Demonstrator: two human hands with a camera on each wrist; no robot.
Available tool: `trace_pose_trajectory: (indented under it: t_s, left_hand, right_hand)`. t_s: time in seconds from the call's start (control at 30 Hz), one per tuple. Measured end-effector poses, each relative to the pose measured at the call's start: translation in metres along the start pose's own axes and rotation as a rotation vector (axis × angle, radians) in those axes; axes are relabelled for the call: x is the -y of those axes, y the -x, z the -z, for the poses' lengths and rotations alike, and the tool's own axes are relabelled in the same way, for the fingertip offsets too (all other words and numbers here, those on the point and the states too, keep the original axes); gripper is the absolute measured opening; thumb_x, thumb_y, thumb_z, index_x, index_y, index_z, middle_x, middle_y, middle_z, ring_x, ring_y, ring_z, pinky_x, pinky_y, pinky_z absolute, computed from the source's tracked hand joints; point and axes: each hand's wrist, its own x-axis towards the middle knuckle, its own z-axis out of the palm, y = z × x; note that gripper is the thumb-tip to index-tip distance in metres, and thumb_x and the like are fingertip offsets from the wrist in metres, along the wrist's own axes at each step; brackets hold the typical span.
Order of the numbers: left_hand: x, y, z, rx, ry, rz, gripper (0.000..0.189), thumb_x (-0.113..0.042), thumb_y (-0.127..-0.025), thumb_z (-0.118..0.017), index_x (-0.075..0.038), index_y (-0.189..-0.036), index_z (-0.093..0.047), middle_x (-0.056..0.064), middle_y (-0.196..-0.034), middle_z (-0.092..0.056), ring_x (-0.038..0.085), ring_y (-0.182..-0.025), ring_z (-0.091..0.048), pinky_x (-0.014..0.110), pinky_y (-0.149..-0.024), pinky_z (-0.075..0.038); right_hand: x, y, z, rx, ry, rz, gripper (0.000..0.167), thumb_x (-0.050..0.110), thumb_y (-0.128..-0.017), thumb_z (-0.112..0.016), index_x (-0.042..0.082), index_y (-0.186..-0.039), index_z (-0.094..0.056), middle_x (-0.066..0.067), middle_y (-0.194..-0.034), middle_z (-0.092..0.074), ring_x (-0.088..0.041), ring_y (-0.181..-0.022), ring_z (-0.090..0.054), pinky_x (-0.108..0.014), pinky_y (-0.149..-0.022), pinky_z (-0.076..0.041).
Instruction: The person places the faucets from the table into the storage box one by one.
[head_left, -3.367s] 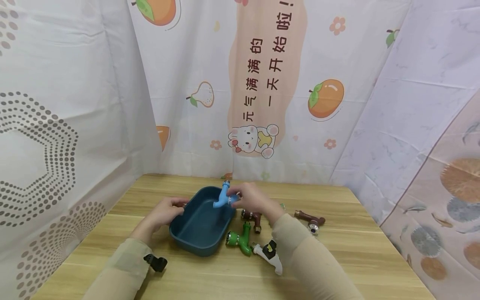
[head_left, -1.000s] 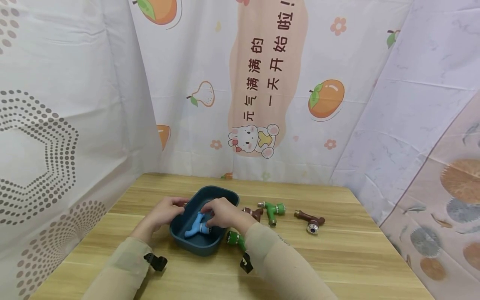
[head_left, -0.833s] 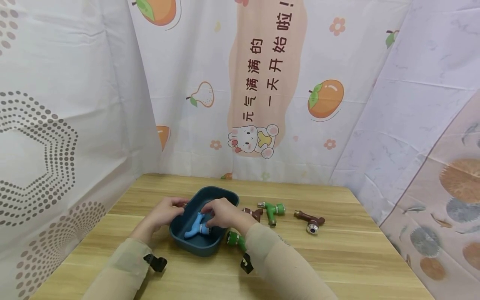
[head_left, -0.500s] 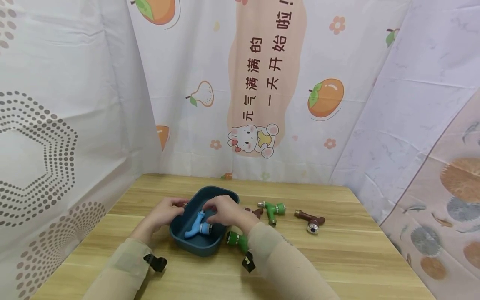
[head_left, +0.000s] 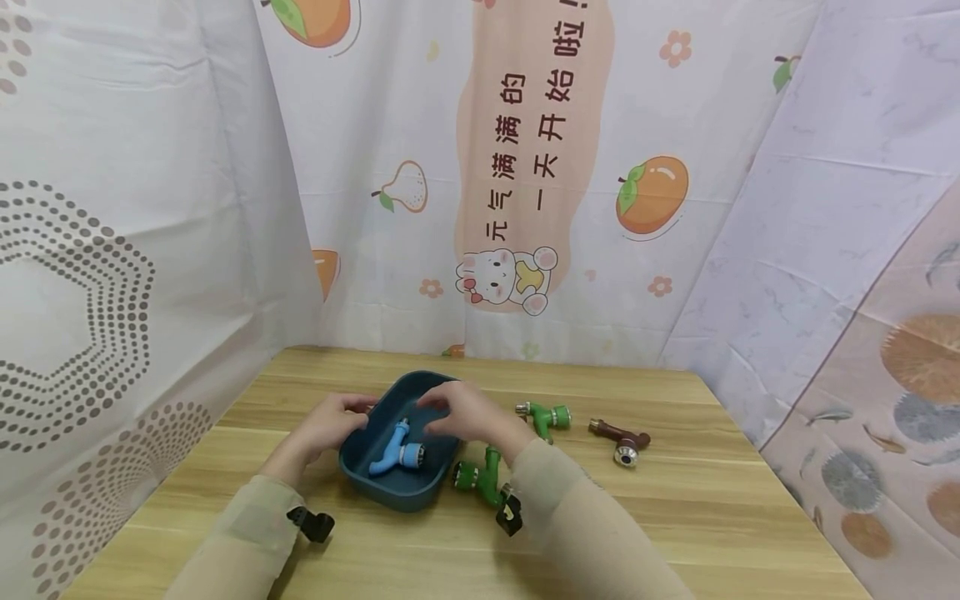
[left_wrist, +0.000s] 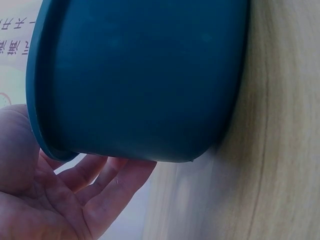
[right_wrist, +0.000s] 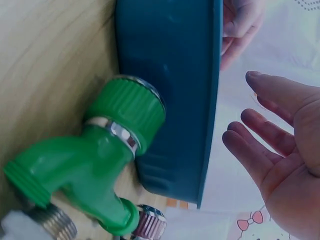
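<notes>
A blue tap (head_left: 393, 452) lies in the dark teal basin (head_left: 397, 498), on its floor towards the near end. My right hand (head_left: 476, 414) hovers over the basin's right rim, thumb and fingers apart with nothing between them. At the opposite side, my left hand (head_left: 326, 425) rests its fingers (left_wrist: 120, 182) against the basin's outer wall near the rim. Close by the basin's right wall stands a green tap (right_wrist: 95, 155), its ribbed green knob beside the wall. The right hand and sleeve hide part of the tabletop behind them.
Right of the basin lie a second green tap (head_left: 542, 418) and a brown tap (head_left: 626, 442). In the right wrist view, a ribbed chrome knob (right_wrist: 150, 222) and a whitish piece (right_wrist: 17, 227) show near the green tap. Printed curtains (head_left: 390, 275) stand behind the wooden table (head_left: 735, 500).
The right hand first carried the blue tap over the basin and lowered it in. It has since let go and risen up and right. The left hand has stayed at the basin's side.
</notes>
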Motion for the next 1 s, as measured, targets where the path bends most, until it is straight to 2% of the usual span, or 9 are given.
trace_pose_trajectory:
  t_s: [0.13,0.27,0.5,0.67,0.83,1.0]
  left_hand:
    - [0.000,-0.001,0.000,0.002,-0.002,0.006,0.048,-0.002,-0.092,-0.058,-0.002,-0.140,-0.060,0.026,-0.137,-0.057,0.029,-0.100,-0.065,0.040,-0.070,-0.060]
    - [0.001,-0.001,0.000,0.001,-0.004,0.010,0.048,-0.002,-0.093,-0.057,-0.002,-0.140,-0.060,0.026,-0.137,-0.057,0.029,-0.101,-0.065,0.041,-0.070,-0.060]
    - [0.000,0.000,0.002,0.007,-0.019,0.013,0.047,-0.004,-0.094,-0.058,-0.002,-0.141,-0.059,0.027,-0.139,-0.056,0.030,-0.104,-0.064,0.043,-0.072,-0.060]
    - [0.000,-0.001,0.002,0.015,-0.023,0.014,0.047,-0.005,-0.095,-0.058,-0.002,-0.142,-0.058,0.027,-0.139,-0.056,0.031,-0.105,-0.063,0.043,-0.073,-0.060]
    - [0.000,-0.002,0.002,0.014,-0.038,0.007,0.047,-0.004,-0.094,-0.058,-0.002,-0.141,-0.059,0.027,-0.138,-0.057,0.030,-0.106,-0.063,0.042,-0.074,-0.060]
    - [-0.002,0.000,0.001,0.020,-0.025,0.009,0.047,-0.004,-0.095,-0.057,-0.001,-0.141,-0.058,0.027,-0.139,-0.056,0.031,-0.105,-0.064,0.043,-0.074,-0.060]
  right_hand:
    - [-0.003,0.005,0.009,-0.014,-0.011,-0.004,0.039,0.020,-0.091,-0.078,0.016,-0.129,-0.070,0.000,-0.126,-0.068,-0.013,-0.115,-0.062,-0.028,-0.095,-0.051]
    - [-0.005,0.013,0.018,-0.027,-0.018,-0.005,0.040,0.021,-0.092,-0.078,0.016,-0.130,-0.069,-0.002,-0.128,-0.068,-0.019,-0.117,-0.062,-0.031,-0.095,-0.051]
    - [-0.008,0.025,0.033,-0.064,-0.095,0.005,0.039,0.015,-0.091,-0.077,0.009,-0.129,-0.069,-0.009,-0.126,-0.068,-0.028,-0.118,-0.062,-0.043,-0.096,-0.052]
    - [-0.014,0.033,0.041,-0.093,-0.138,0.001,0.039,0.016,-0.091,-0.077,0.009,-0.129,-0.069,-0.007,-0.130,-0.066,-0.028,-0.120,-0.060,-0.041,-0.094,-0.054]
    - [-0.020,0.043,0.049,-0.116,-0.203,0.020,0.041,0.012,-0.092,-0.076,0.007,-0.131,-0.068,-0.012,-0.133,-0.064,-0.034,-0.124,-0.058,-0.045,-0.096,-0.053]
    - [-0.025,0.053,0.058,-0.149,-0.184,0.014,0.043,0.011,-0.092,-0.076,0.009,-0.133,-0.067,-0.009,-0.134,-0.064,-0.031,-0.123,-0.058,-0.044,-0.097,-0.052]
